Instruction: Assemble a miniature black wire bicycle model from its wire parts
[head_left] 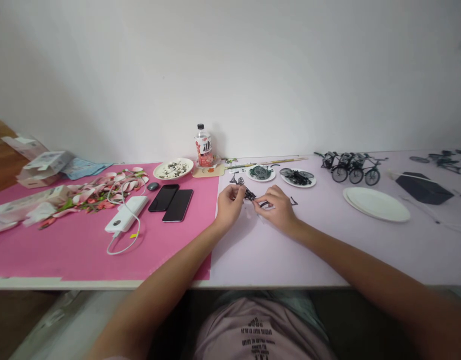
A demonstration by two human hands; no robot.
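Observation:
Just above the pale tabletop, my left hand (230, 204) pinches a small dark model bicycle part (249, 194) between thumb and fingers. My right hand (277, 207) meets it from the other side, its thumb and fingertips closed on the same part. Fingers hide some of its shape. More dark pieces lie close behind my hands. A thin dark piece (294, 201) rests to the right of my right hand. Behind them stand a plate of green parts (260, 173) and a plate of black parts (298, 177).
Several assembled model bicycles (360, 170) stand at the back right. Stacked white plates (380, 206) and a dark block (423, 187) lie nearer. On the pink side are two phones (177, 206), a power bank (127, 214) with cable, artificial petals (98, 192), and a bottle (204, 147).

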